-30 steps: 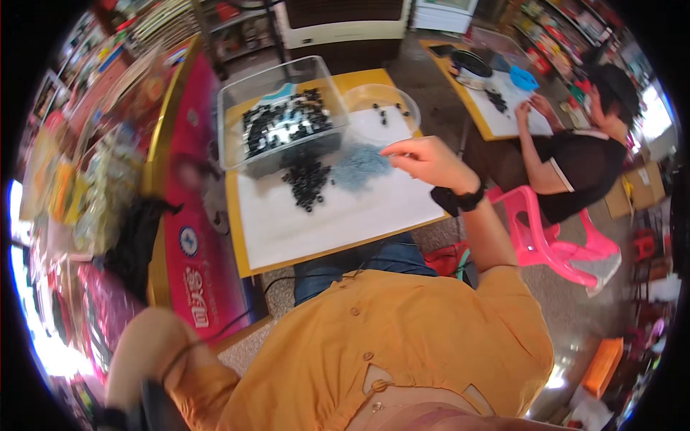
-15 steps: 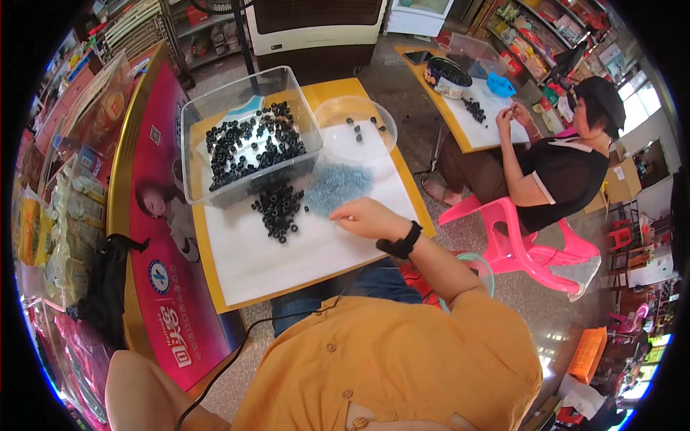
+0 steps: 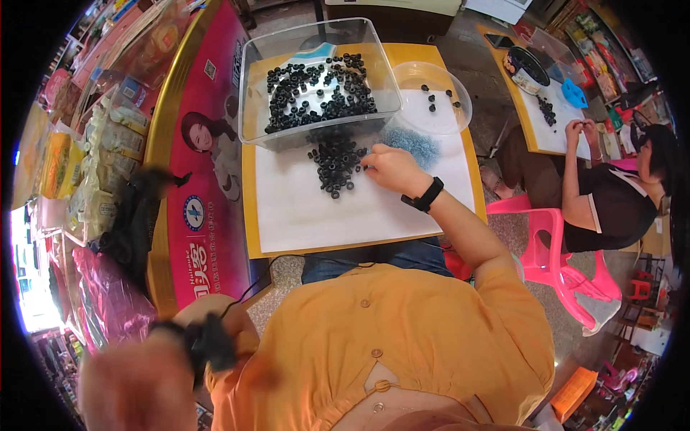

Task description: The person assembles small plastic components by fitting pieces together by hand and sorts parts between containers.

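My right hand (image 3: 395,169), with a black watch on its wrist, reaches over the white-covered table (image 3: 309,233). Its thumb and forefinger come together at the right edge of a heap of small black ring-shaped pieces (image 3: 334,169), seemingly pinching one. Beside that hand lies a pile of tiny pale-blue, clear-looking pieces (image 3: 413,147). A clear plastic tub (image 3: 248,108) full of more black rings stands behind the heap. At the lower left my left hand (image 3: 136,388) is raised close to the camera, blurred, with a dark band at the wrist; its fingers cannot be made out.
A shallow round clear dish (image 3: 460,118) with several black rings stands at the table's back right. On the left runs a pink-printed panel (image 3: 194,215) with a gold edge. At the right, a person (image 3: 611,194) sits on a pink chair (image 3: 546,244) by another table (image 3: 528,129).
My right hand has gone from the blue pile to the edge of the black heap. My left hand has come up into view at the lower left. The whole view has shifted.
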Tool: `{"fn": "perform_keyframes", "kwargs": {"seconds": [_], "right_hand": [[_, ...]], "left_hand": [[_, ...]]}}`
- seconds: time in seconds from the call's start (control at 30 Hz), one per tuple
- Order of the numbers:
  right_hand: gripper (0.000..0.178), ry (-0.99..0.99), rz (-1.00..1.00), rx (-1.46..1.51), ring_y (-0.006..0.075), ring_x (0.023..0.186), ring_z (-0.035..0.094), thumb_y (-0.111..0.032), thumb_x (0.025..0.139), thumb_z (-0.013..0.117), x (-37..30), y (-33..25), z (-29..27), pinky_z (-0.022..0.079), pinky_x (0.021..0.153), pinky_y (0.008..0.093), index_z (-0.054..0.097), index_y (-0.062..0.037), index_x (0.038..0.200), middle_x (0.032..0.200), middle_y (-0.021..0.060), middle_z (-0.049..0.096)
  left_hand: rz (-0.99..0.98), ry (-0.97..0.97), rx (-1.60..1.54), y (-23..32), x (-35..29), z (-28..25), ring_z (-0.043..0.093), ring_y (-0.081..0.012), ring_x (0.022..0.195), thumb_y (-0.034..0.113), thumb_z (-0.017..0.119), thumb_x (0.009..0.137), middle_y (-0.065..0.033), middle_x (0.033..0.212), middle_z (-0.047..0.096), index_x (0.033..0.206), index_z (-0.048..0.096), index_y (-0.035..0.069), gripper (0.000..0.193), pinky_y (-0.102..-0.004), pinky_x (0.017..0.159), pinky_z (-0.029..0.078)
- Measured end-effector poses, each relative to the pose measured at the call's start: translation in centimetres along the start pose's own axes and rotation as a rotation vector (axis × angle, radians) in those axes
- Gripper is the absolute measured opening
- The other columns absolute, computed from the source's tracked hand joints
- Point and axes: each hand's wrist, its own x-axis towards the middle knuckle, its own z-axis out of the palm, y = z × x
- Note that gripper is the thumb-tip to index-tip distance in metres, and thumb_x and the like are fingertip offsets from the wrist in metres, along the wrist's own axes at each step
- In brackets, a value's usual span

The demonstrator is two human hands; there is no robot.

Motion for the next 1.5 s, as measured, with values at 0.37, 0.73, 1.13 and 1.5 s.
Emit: {"fn": "perform_keyframes", "kwargs": {"seconds": [0.37, 0.73, 1.13, 1.5], "right_hand": [[0.015, 0.196, -0.072, 0.226, 0.0300, 0.084, 0.065, -0.011, 0.087, 0.063, -4.2, 2.7, -1.2, 0.052, 0.074, 0.0383, 0.071, -0.0074, 0.099, 0.093, 0.0113, 0.065], [0.015, 0.155, 0.100, 0.247, 0.0308, 0.086, 0.064, -0.016, 0.087, 0.063, -8.5, 1.7, 0.8, 0.053, 0.071, 0.0397, 0.070, -0.0123, 0.100, 0.094, 0.0089, 0.063], [0.011, 0.173, 0.079, 0.250, 0.0308, 0.085, 0.064, -0.016, 0.089, 0.061, -9.0, 1.3, 0.9, 0.052, 0.072, 0.0404, 0.066, -0.0096, 0.096, 0.092, 0.0096, 0.062], [0.010, 0.174, 0.060, 0.231, 0.0309, 0.085, 0.063, -0.017, 0.088, 0.062, -9.3, 1.2, 1.2, 0.052, 0.071, 0.0400, 0.066, -0.0102, 0.094, 0.091, 0.0090, 0.061]], "left_hand": [[-1.546, -0.376, 0.550, -9.5, -29.7, -3.0, 0.066, -0.0205, 0.079, 0.007, 0.066, 0.090, -0.0102, 0.092, 0.070, 0.102, 0.073, 0.005, 0.013, -0.0291, 0.068, 0.052], [-1.608, -0.444, 0.593, -10.8, -32.8, -0.9, 0.066, -0.0269, 0.080, 0.011, 0.068, 0.087, -0.0107, 0.091, 0.068, 0.100, 0.073, 0.007, 0.014, -0.0350, 0.071, 0.054], [-1.419, -0.613, 1.095, -11.6, -31.3, -2.9, 0.064, -0.0313, 0.084, 0.011, 0.069, 0.083, -0.0111, 0.101, 0.061, 0.100, 0.070, 0.005, 0.018, -0.0401, 0.074, 0.053], [-1.458, -0.748, 1.211, -14.8, -31.2, -4.6, 0.065, -0.0304, 0.087, 0.016, 0.062, 0.089, -0.0087, 0.096, 0.064, 0.095, 0.074, 0.010, 0.014, -0.0419, 0.075, 0.053]]}}
